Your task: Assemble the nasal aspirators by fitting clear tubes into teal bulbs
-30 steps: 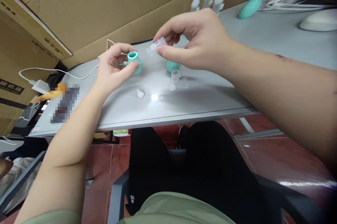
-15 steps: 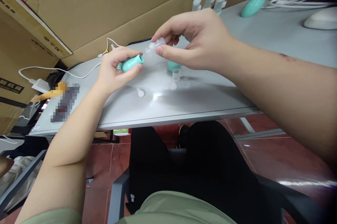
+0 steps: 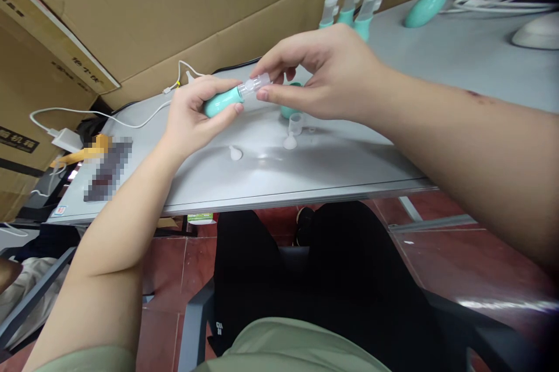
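My left hand is closed round a teal squeeze bulb, its mouth facing right. Between thumb and fingers, my right hand pinches a clear plastic tube. The tube's end meets the bulb's mouth; how deep it sits I cannot tell. Below my right hand, a second teal bulb stands on the table, partly covered by the fingers. Near it lie a small clear cup-shaped piece and a white soft tip. Another white tip rests farther left.
Several assembled teal nasal aspirators stand along the cardboard at the back, with one more at the right. A white mouse is at the far right. A white cable and charger lie left, beside a blurred dark object.
The clear tube has come down and left to meet the bulb's mouth; before, there was a gap between them. My left hand has shifted slightly right.
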Action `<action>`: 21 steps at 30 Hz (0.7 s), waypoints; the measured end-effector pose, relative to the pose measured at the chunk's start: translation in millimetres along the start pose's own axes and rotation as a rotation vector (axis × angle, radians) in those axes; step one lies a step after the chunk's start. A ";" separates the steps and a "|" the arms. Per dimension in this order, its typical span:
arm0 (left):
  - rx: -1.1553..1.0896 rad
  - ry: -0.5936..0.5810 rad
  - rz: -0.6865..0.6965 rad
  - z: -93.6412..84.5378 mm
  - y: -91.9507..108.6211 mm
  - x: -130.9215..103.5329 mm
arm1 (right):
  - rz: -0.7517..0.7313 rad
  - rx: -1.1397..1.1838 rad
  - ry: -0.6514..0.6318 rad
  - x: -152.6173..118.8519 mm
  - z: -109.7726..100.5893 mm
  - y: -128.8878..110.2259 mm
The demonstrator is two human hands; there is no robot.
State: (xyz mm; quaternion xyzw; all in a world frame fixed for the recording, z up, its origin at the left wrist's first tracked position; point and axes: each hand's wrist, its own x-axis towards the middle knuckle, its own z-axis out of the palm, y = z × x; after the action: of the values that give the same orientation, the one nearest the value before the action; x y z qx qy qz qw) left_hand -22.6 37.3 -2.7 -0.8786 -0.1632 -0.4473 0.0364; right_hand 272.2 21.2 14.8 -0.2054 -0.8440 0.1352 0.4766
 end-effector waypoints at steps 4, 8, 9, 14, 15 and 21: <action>0.023 0.038 -0.002 1.3 1.9 -1.7 | 0.005 -0.001 -0.010 1.2 -0.4 0.8; 0.020 0.053 -0.003 2.8 3.6 -1.5 | 0.028 0.029 -0.015 2.7 -0.6 2.0; 0.014 0.058 0.004 3.2 3.4 -1.1 | 0.028 0.041 -0.013 2.9 -0.7 1.8; 0.025 0.057 0.011 3.6 2.8 0.2 | 0.054 0.075 -0.012 3.0 -1.2 -1.8; 0.030 0.058 0.013 3.3 3.7 0.3 | 0.065 0.080 -0.013 2.9 -1.2 -2.9; 0.007 0.036 0.011 2.6 13.1 2.1 | 0.130 0.065 0.003 1.6 0.9 -6.7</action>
State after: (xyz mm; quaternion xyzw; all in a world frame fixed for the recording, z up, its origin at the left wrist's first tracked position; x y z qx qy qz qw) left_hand -15.2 26.1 -1.5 -0.8711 -0.1591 -0.4624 0.0450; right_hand 269.3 16.0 18.4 -0.2445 -0.8232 0.1930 0.4746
